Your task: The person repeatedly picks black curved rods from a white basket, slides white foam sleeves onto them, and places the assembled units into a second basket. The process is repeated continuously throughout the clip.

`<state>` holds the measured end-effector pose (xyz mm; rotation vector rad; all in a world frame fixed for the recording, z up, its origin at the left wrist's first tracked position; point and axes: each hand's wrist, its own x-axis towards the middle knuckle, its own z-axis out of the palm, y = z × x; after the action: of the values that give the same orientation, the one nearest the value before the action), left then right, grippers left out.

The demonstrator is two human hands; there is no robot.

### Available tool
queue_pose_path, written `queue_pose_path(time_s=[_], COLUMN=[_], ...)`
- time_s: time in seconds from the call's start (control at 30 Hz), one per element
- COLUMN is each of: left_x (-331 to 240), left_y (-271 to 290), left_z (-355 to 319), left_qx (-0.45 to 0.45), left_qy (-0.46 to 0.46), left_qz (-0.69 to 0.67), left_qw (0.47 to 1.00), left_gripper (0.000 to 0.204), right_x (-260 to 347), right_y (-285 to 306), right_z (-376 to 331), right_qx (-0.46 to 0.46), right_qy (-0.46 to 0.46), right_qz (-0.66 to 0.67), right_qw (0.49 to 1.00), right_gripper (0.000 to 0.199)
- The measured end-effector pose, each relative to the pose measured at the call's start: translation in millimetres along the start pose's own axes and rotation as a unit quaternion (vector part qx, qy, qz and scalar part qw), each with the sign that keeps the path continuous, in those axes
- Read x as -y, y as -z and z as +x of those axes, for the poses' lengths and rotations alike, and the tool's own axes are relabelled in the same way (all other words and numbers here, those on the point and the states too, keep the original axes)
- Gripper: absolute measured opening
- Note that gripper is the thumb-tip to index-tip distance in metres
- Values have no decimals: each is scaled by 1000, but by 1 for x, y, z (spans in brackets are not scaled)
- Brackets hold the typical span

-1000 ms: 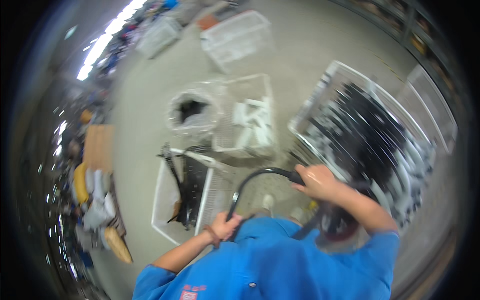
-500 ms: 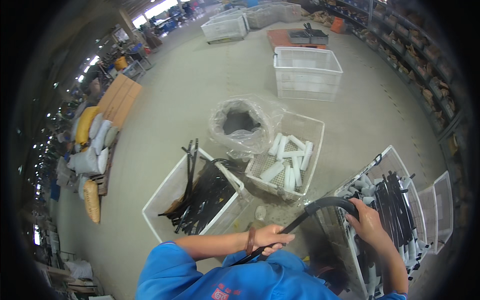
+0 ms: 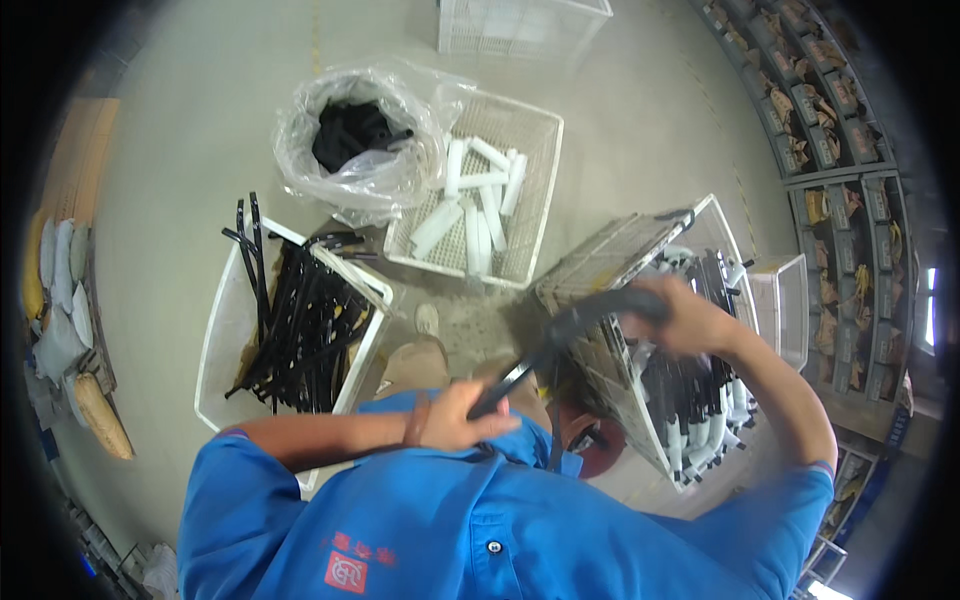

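Observation:
A black bent tube with a thick dark sleeve on its curved end (image 3: 580, 318) crosses in front of my body. My left hand (image 3: 462, 415) is closed round its thin lower end. Around the sleeved upper end my right hand (image 3: 688, 315) is closed, slightly blurred, above the near side of the right-hand white crate (image 3: 605, 375). That crate holds several black tubes with white and grey sleeves (image 3: 705, 425). To the left, many loose black tubes (image 3: 305, 320) lie in another white crate (image 3: 212, 345).
Ahead, a white crate (image 3: 543, 190) contains several white cylindrical sleeves (image 3: 488, 215). Beside it stands a clear plastic bag (image 3: 292, 150) of black pieces (image 3: 355, 135). Shelving with bins (image 3: 845, 220) runs along the right; sacks (image 3: 60, 300) lie far left. A red round object (image 3: 605, 455) is beside my legs.
My view has tilted down and shifted, so the crates appear higher and further left. Both hands still hold the tube; its curved end appears lower, and my right hand is blurred by motion.

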<state>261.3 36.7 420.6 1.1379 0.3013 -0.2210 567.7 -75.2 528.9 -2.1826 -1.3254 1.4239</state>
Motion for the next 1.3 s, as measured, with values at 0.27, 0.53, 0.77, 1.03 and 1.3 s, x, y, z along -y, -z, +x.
queue_pose_path(time_s=[0.27,0.53,0.77,1.03,1.3], left_x=[9,-5,3,48,195], left_y=[35,59,78,141,237], left_z=[24,63,112,141,87], left_qx=[55,-56,-60,-149,-363], left_qy=[153,204,220,174,274], left_qz=[-60,-63,-35,-302,-338], left_qw=[985,975,973,925,824], left_gripper=[30,29,26,17,34], right_x=[26,16,-8,-58,-303], right_y=[-52,-35,-26,-64,-198], right_z=[107,182,236,329,538], right_qx=[68,185,455,-82,108], right_qy=[308,374,223,530,28], right_qz=[-433,-387,-250,-331,-104], right_qw=[844,822,825,777,988], right_gripper=[13,33,30,9,67])
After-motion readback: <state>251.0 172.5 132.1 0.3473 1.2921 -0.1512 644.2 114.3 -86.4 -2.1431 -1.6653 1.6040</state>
